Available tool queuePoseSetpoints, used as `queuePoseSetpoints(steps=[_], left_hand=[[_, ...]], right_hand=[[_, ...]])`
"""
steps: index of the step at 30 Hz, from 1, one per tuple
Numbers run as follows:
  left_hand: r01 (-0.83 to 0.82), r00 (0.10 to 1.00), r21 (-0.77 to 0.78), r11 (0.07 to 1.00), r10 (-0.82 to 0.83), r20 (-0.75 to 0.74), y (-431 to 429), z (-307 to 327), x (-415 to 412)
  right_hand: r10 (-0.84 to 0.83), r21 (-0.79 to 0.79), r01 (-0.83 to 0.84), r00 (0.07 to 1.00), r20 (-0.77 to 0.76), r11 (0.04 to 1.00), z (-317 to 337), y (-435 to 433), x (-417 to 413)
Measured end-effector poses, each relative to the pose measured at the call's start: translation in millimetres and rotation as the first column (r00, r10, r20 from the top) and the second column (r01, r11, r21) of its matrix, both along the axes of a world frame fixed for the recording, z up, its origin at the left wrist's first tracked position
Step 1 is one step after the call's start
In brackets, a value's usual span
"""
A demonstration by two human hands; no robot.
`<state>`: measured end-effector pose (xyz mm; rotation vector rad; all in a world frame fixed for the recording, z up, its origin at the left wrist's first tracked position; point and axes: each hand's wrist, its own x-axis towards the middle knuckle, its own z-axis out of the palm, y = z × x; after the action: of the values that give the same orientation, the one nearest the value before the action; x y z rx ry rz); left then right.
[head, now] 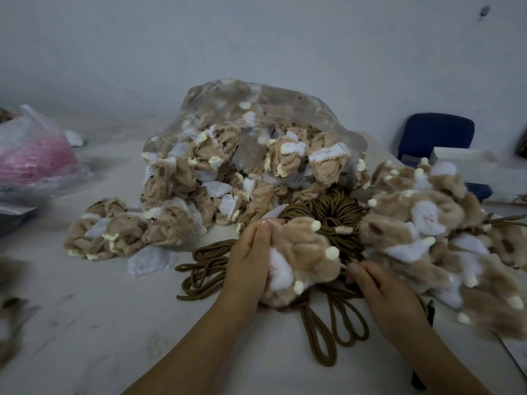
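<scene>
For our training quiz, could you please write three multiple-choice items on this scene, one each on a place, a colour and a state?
1. Where do the brown cords lie?
A on the table, partly under the plush piece
B on the floor
C in a bucket

2. What colour is the chair?
A red
B blue
C green

3. What is the left hand doing?
A lying flat and idle
B gripping the plush piece
C pointing at the wall

Answers:
1 A: the cords spread over the tabletop and pass beneath the plush.
2 B: its backrest is dark blue.
3 B: its fingers curl round the fur.
</scene>
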<state>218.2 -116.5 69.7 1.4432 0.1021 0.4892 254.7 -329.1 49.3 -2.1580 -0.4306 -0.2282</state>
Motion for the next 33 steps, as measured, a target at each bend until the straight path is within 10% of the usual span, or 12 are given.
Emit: queuePoseSetpoints(steps=[8,19,33], left_hand=[[-0.124,0.992,0.03,0.992,0.124,0.002,2,-4,5],[0.151,0.979,0.264,0.953,-0.107,-0.172,25,6,2],[0.276,0.96,0.091,0.957,-0.279,0.011,3,15,-5]], right_hand=[[-0.012,-0.111,0.039,0.972,0.234,0.993,7,0,-4],[0.017,-0.244,0.1,0.899,0.437,0.965,14,-15,10],[0.002,-0.178,0.025,0.988,0.152,0.984,-7,-1,1]])
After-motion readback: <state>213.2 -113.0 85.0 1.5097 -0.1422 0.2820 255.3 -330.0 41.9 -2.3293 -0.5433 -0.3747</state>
